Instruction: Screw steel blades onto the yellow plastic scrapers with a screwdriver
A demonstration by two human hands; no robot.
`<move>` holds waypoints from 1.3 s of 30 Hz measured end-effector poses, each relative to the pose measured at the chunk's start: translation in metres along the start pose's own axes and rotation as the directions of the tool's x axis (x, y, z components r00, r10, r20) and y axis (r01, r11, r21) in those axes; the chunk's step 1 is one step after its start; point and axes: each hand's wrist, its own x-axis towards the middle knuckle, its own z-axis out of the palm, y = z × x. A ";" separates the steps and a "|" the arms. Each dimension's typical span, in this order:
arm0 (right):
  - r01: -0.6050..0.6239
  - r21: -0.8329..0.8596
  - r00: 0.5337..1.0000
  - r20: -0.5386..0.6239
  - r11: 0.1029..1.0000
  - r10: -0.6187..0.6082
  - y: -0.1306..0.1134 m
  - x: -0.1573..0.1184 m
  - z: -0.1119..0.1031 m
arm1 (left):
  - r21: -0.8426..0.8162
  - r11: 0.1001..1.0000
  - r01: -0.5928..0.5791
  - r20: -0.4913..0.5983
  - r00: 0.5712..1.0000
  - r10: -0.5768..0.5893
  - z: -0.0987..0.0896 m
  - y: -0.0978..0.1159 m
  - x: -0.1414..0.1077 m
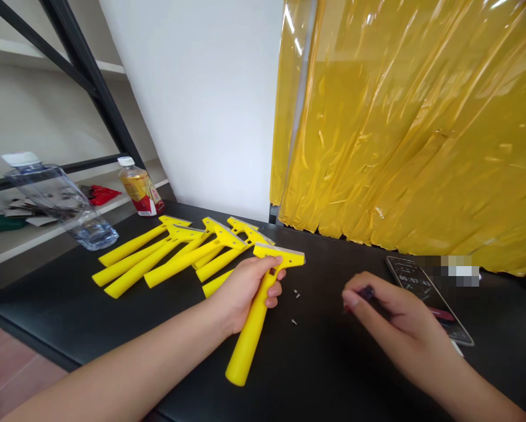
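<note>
My left hand [249, 290] is closed around a yellow scraper [252, 328], its thumb near the wide head. The scraper's head points away from me, with a thin metal strip along its far edge. My right hand [395, 316] is in a pinch to the right, apart from the scraper. A small dark object [367, 292] shows at its fingers, too blurred and covered to name. Between my hands, small screws [294, 321] lie on the black table [324, 363]. Several more yellow scrapers [170, 266] lie side by side left of my left hand, some overlapping.
A phone [421, 281] with a running timer display lies beyond my right hand. At the back left stand a clear bottle [65, 196], leaning in view, and a drink bottle [140, 187]. Yellow plastic sheeting [399, 129] hangs behind the table; shelving [109, 202] stands left.
</note>
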 end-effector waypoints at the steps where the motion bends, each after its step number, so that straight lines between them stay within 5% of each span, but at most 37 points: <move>1: 0.001 -0.001 1.000 0.002 1.000 -0.001 -0.002 -0.001 0.000 | 0.001 1.000 -0.001 0.007 1.000 0.001 0.000 0.000 0.000; 8: 0.148 -0.183 0.969 0.223 0.972 -0.105 -0.022 -0.007 0.048 | 0.018 1.000 -0.017 0.000 1.000 0.017 0.003 0.001 -0.002; 14: 0.283 -0.436 0.942 0.292 0.854 -0.164 -0.011 -0.006 0.079 | 0.000 1.000 -0.030 0.007 1.000 0.030 0.003 0.002 -0.003; 17: 0.288 -0.409 0.946 0.260 0.866 -0.193 -0.008 -0.005 0.075 | 0.001 1.000 -0.024 -0.009 1.000 0.024 0.003 0.002 -0.003; 21: 0.061 -0.123 0.988 0.148 0.991 -0.042 -0.014 -0.002 0.050 | 0.041 0.999 -0.019 0.017 1.000 0.018 0.006 0.000 -0.007; 24: -0.043 0.037 0.999 0.035 0.998 0.042 -0.022 0.001 0.026 | 0.161 0.986 -0.033 0.082 0.996 0.020 0.010 -0.003 -0.013; 28: 0.028 0.101 0.997 -0.073 0.995 -0.020 -0.028 0.004 0.011 | 0.348 0.936 -0.054 0.154 0.988 0.000 0.015 -0.006 -0.022; 39: 0.050 0.176 0.997 -0.074 0.983 -0.037 -0.024 0.007 0.020 | 0.469 0.881 -0.068 0.152 0.988 -0.005 0.022 -0.010 -0.028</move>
